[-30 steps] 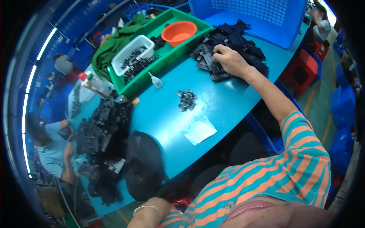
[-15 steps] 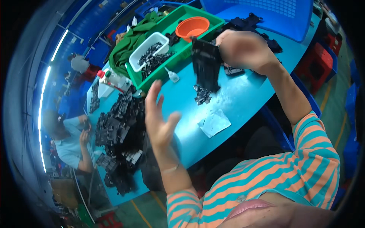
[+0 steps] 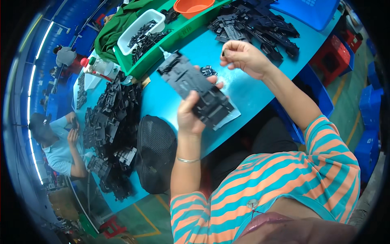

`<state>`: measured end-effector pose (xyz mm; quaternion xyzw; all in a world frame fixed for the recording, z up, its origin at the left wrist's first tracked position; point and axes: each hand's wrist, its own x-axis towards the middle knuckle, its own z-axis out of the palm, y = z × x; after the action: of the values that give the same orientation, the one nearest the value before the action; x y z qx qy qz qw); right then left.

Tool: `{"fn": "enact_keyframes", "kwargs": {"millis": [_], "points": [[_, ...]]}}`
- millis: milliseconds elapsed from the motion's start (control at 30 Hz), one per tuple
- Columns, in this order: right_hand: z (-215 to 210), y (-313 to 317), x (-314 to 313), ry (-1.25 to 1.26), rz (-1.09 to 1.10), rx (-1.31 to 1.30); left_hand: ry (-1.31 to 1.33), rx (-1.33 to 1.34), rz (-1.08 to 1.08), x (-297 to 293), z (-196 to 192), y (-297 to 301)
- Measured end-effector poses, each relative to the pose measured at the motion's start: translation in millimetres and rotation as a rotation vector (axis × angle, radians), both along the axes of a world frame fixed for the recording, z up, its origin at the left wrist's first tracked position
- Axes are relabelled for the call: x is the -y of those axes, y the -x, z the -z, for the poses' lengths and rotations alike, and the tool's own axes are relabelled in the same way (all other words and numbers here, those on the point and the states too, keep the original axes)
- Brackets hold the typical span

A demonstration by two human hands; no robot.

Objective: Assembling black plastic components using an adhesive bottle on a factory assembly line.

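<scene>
- Spreading wide under it all, the bench (image 3: pixel 162 97) carries a black heap (image 3: pixel 105 122) by its left edge and another pile of black parts (image 3: pixel 260 30) toward its far right corner.
- Along the far edge lies the green tray (image 3: pixel 203 21).
- And now the black plastic part (image 3: pixel 195 87), up in the air over the middle of the bench! Its long axis runs crosswise, one end toward the far edge and the tray, the other toward the near edge, over the white paper (image 3: pixel 230 118).
- Left hand (image 3: pixel 191 118): its grip is closed round the part's width, thumb on one long side, fingers past the other. Good form, I'd say, is a firm hold without flexing the plastic.
- Right hand (image 3: pixel 245 59): thumb and finger pinch together, well apart from the part. A light, square pinch should serve best here.
- Smallest of all, the dark piece (image 3: pixel 224 53) in that pinch, its shape too tiny to call.
</scene>
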<state>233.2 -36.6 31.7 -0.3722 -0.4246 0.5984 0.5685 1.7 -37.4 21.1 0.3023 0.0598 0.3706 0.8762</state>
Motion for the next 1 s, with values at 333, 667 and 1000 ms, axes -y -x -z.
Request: {"fn": "enact_keyframes", "kwargs": {"millis": [333, 667, 1000], "points": [[13, 10, 28, 0.126, -0.025, 0.143, 0.105, 0.022, -0.182, -26, 13, 13], [25, 21, 55, 0.026, -0.037, 0.384, 0.11, -0.012, -0.232, -29, 28, 10], [36, 14, 74, -0.122, -0.009, 0.658, 0.022, -0.083, -0.183, -31, 26, 11]]}}
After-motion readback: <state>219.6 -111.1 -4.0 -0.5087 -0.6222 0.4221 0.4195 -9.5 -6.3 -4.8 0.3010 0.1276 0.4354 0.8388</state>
